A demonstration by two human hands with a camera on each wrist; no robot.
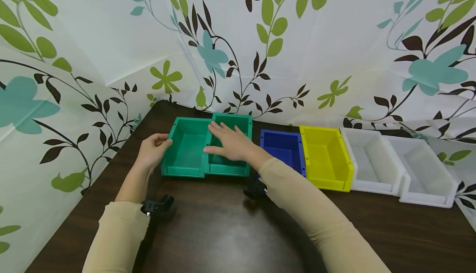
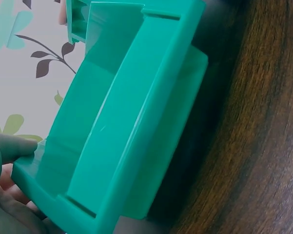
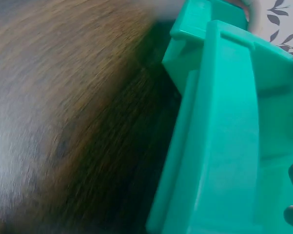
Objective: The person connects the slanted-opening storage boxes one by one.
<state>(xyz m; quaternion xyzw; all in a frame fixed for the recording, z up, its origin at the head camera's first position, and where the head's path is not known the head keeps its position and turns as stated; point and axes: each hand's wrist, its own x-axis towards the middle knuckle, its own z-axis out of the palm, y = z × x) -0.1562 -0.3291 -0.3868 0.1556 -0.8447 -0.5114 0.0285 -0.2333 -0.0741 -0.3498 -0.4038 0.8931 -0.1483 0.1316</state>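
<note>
Two green plastic bins stand side by side toward the back left of the table. My left hand pinches the outer side wall of the left green bin, thumb over the rim and fingers outside, as the left wrist view also shows. Over the right green bin my right hand lies with its fingers spread and fairly straight. Its thumb reaches to the wall where the two bins meet. Part of the right bin's inside is hidden beneath that hand.
Right of the green bins a blue bin stands, partly behind my right arm. A yellow bin and two white bins, one at the near side and one farther right, continue the row. Behind the dark wooden table hangs patterned cloth.
</note>
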